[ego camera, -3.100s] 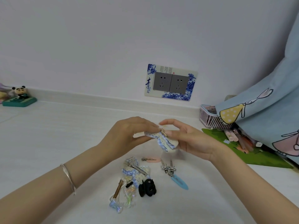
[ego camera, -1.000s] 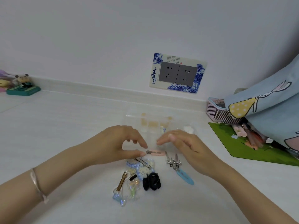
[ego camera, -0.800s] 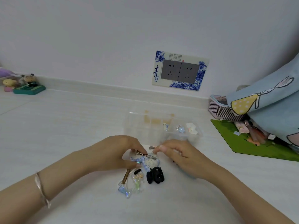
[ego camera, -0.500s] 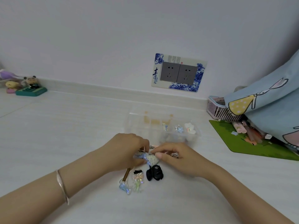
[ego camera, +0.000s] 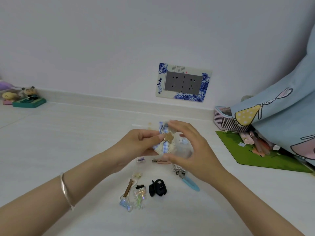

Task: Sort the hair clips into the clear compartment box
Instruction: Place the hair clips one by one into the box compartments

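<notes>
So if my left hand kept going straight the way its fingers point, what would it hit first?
The left hand points right, already pinching the bow clip. Past the clip, the right hand comes first, probably its palm; depth is hard to judge.

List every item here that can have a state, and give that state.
Blue gingham and lace bow clip with tan star: lifted, held by both hands.
Left hand: pinching the bow.
Right hand: fingers around the bow.
Black claw clip: closed, lying on surface.
Clear compartment box: mostly hidden behind hands.
Light blue snap clip: lying flat.
</notes>
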